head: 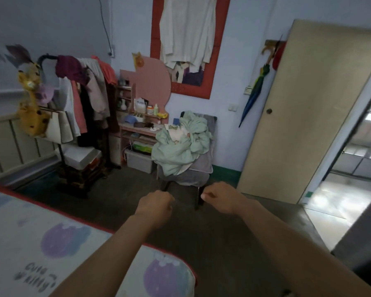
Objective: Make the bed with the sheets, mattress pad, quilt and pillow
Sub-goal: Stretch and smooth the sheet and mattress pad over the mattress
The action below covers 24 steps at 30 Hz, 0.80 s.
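A tall beige door [304,108] stands swung open on the right, with a bright tiled floor beyond it. The bed [19,232] fills the lower left corner, its top spread with a pale printed cover [62,239] that has purple berries and a red border. Against the far left wall a clothes rack [77,99] is crowded with hanging garments. Ahead, near the middle of the room, a rumpled heap of mint-green bedding [180,146] is piled on a grey-draped chair [204,168], well apart from the bed. Just left of the chair a pink table [135,129] carries bottles and small boxes. A folded blue-green umbrella [255,93] hangs on the wall beside the door. Both bare arms reach forward over the dark floor: the left hand [156,203] and right hand [220,197] are near each other but not touching, each curled into a loose fist with nothing in it, just short of the chair
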Each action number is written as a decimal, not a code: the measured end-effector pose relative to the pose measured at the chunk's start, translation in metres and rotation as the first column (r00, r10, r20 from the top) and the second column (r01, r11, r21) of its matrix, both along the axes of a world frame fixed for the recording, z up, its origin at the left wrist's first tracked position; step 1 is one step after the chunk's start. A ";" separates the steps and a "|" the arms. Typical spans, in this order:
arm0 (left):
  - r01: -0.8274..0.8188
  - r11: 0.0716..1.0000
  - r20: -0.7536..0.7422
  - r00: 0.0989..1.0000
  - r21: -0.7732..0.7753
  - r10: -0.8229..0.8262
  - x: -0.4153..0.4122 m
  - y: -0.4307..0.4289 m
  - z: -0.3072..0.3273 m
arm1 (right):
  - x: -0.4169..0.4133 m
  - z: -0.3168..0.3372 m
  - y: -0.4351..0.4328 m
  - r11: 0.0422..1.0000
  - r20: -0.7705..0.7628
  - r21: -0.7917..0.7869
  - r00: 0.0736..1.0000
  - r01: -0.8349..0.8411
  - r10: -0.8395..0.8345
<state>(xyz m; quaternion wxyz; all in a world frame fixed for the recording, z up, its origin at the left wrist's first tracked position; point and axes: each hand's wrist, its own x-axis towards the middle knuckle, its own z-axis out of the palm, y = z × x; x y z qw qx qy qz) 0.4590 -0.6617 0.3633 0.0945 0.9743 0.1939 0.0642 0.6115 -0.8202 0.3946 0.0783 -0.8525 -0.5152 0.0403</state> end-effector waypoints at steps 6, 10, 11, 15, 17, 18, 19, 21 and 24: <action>0.002 1.000 0.015 1.000 0.020 -0.002 0.126 0.017 -0.013 | 0.123 -0.021 0.009 0.999 -0.041 0.031 0.999 0.018 -0.017; -0.016 1.000 0.016 1.000 0.018 0.016 0.224 0.028 -0.019 | 0.221 -0.030 0.024 0.999 -0.047 0.038 0.999 -0.022 0.024; -0.023 1.000 0.018 1.000 0.016 0.022 0.246 0.030 -0.019 | 0.243 -0.029 0.029 0.999 -0.051 0.030 0.998 -0.029 0.030; -0.040 0.999 0.047 0.998 0.027 0.039 0.355 0.049 -0.012 | 0.349 -0.019 0.050 0.998 -0.062 0.034 0.996 -0.058 0.060; -0.037 0.999 0.076 0.997 0.039 0.034 0.398 0.058 -0.007 | 0.393 -0.015 0.061 0.997 -0.064 0.055 0.997 -0.050 0.053; -0.034 0.999 0.087 0.996 0.041 0.030 0.416 0.062 -0.006 | 0.412 -0.015 0.065 0.997 -0.063 0.067 0.997 -0.045 0.049; -0.029 0.999 0.098 0.995 0.038 0.025 0.440 0.068 -0.007 | 0.437 -0.016 0.071 0.997 -0.062 0.070 0.997 -0.041 0.045; -0.021 0.999 0.116 0.993 0.039 0.016 0.471 0.081 -0.009 | 0.471 -0.020 0.081 0.997 -0.049 0.067 0.998 -0.035 0.038; -0.037 0.999 0.135 0.990 0.028 0.032 0.519 0.106 -0.017 | 0.525 -0.032 0.104 0.997 -0.052 0.064 0.998 -0.032 0.035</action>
